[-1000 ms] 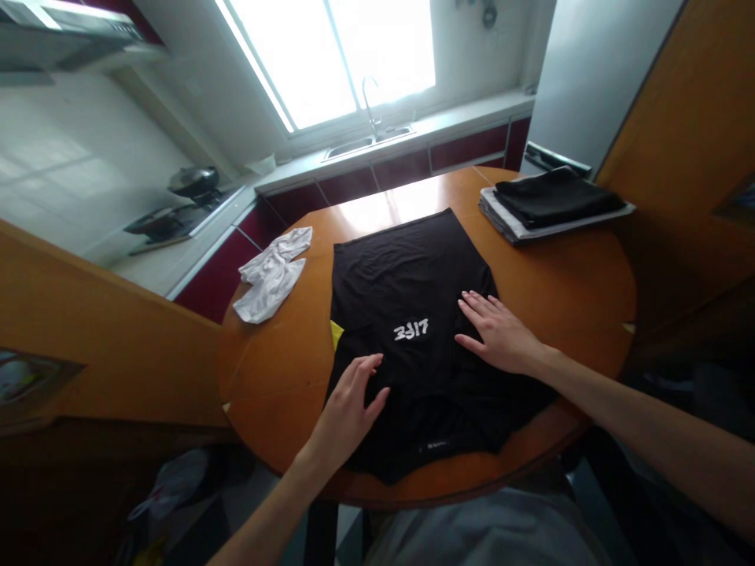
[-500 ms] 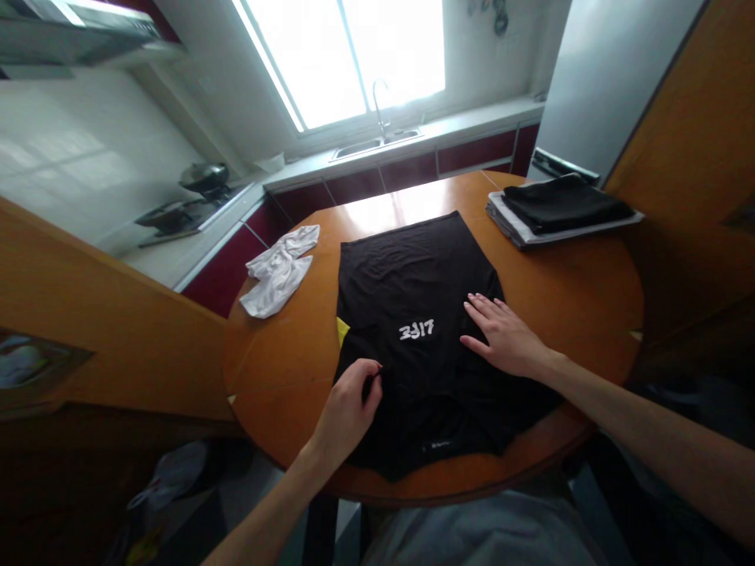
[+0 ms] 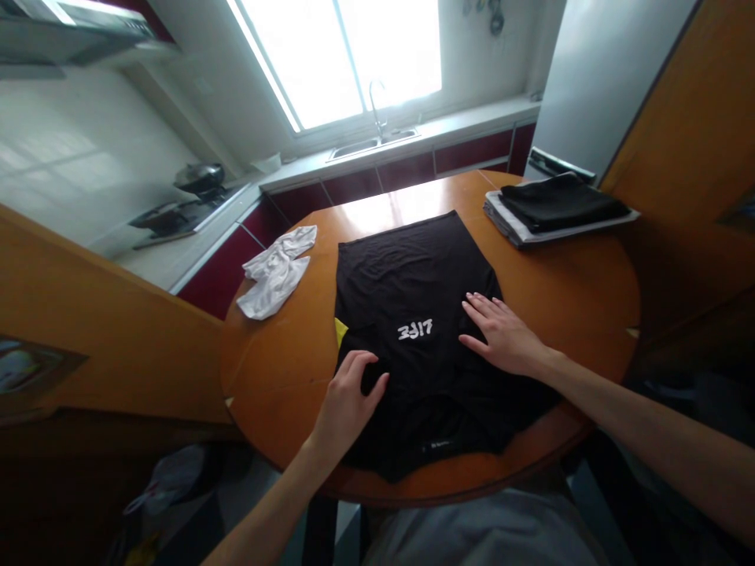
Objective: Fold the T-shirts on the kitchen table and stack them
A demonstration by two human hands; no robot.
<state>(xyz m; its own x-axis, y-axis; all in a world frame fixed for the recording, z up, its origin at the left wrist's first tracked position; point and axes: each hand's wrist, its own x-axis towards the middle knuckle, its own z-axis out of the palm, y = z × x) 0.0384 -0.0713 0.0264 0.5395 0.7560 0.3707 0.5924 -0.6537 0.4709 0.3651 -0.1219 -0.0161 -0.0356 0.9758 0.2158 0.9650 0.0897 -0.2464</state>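
A black T-shirt lies spread on the round wooden table, its collar toward me. White lettering marks its middle, and a bit of yellow shows at its left edge. My left hand is over the shirt's left sleeve area, thumb and fingers apart with nothing between them. On the right side of the shirt my right hand rests palm down, fingers stretched out flat on the cloth.
A crumpled white cloth lies at the table's left edge. Folded black and grey-white garments are stacked at the back right. Beyond the table are a counter with a sink and a stove with a pan.
My left thumb and fingers were pinched together on the shirt and have now parted, letting the cloth go. My right hand stays flat in place.
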